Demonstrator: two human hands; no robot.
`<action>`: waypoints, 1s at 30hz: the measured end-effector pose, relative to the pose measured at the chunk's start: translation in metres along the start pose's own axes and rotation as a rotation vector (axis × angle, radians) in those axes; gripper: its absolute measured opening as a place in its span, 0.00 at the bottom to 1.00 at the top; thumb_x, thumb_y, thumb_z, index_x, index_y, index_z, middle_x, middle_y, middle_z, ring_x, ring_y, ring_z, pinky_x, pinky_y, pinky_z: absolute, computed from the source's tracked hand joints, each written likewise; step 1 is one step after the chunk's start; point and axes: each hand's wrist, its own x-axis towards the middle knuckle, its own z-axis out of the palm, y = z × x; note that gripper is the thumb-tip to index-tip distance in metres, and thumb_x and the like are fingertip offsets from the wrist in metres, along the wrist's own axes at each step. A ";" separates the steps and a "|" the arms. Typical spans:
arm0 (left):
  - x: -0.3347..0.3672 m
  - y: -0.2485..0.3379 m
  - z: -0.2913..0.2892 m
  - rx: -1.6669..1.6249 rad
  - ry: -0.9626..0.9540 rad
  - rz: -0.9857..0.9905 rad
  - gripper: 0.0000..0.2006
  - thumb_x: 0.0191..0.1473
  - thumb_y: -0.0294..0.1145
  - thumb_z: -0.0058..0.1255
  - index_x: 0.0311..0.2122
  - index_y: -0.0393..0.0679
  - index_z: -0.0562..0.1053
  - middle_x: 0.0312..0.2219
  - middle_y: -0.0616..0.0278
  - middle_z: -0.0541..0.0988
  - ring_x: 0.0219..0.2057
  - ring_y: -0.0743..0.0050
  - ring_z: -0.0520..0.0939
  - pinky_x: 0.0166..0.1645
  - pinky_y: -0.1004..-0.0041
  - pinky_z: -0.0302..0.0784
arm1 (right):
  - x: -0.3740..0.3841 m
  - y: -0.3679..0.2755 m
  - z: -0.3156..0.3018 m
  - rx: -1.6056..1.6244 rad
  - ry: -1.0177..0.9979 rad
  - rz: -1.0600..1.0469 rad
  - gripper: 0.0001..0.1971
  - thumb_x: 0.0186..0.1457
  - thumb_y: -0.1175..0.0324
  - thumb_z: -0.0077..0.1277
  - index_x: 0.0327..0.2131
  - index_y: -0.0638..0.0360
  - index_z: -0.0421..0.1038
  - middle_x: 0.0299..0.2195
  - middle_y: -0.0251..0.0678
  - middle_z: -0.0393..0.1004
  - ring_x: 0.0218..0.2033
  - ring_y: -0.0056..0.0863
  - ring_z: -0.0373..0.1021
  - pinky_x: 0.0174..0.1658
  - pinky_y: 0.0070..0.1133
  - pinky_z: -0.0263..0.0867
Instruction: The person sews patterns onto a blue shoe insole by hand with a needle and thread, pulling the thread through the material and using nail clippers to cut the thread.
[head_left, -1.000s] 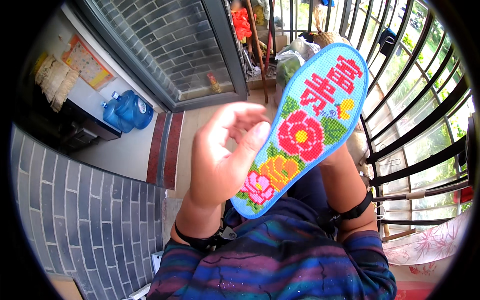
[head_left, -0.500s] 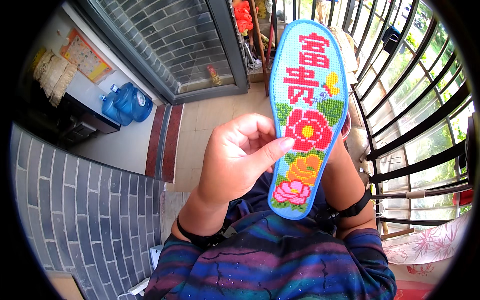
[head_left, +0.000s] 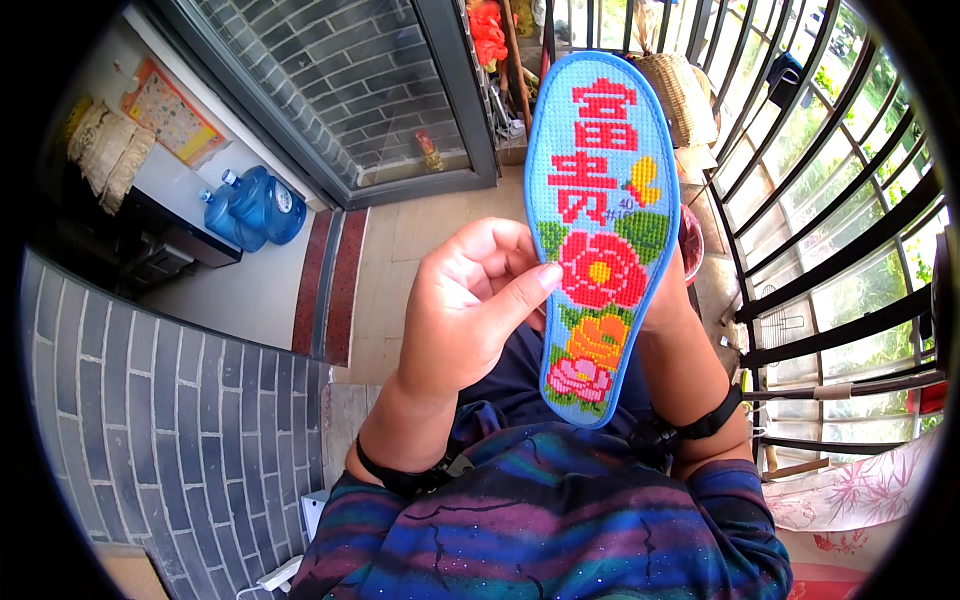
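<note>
An embroidered insole (head_left: 603,225) with a blue rim stands almost upright before me, its wide end at the top. Its pale blue face carries red stitched characters, a yellow butterfly, and red, orange and pink flowers with green leaves. My left hand (head_left: 462,305) pinches the insole's left edge beside the red flower, thumb on the front and fingers curled behind. Most of my right hand (head_left: 674,298) lies behind the insole's right side, so its fingers are hidden. Dark bands circle both my forearms.
Black railings (head_left: 840,215) run along the right, with a woven basket (head_left: 677,100) by them. A glass door (head_left: 350,90) stands at the far left. Blue water jugs (head_left: 268,205) sit past the doorway. A grey brick wall (head_left: 165,420) is close on my left.
The insole has shifted slightly left and its face has turned a little, uncovering the basket behind it. My left hand keeps its pinch on the edge.
</note>
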 end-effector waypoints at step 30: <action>0.038 -0.036 -0.146 0.971 0.764 0.339 0.04 0.49 0.21 0.54 0.31 0.32 0.74 0.25 0.56 0.81 0.26 0.74 0.82 0.32 0.74 0.77 | -0.001 -0.096 -0.046 0.234 0.461 -0.449 0.05 0.63 0.72 0.37 0.37 0.62 0.61 0.18 0.28 0.57 0.16 0.17 0.50 0.20 0.17 0.49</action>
